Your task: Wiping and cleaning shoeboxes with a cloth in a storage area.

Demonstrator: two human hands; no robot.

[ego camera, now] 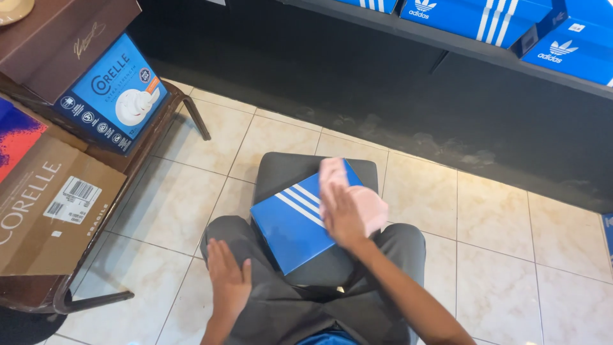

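A blue shoe box (290,225) with white stripes lies on a dark grey stool (287,171) between my knees. My right hand (341,214) presses a pale pink cloth (357,195) onto the box's right side; the motion blurs it. On my left thigh rests my left hand (228,281), flat, fingers slightly apart, holding nothing. I wear grey trousers.
A dark metal-framed table (172,121) at left carries a blue dishware box (115,96), a brown box (64,38) and a cardboard carton (51,211). A black shelf (447,41) at the back holds several blue striped shoe boxes (472,16). The floor is beige tile (498,255).
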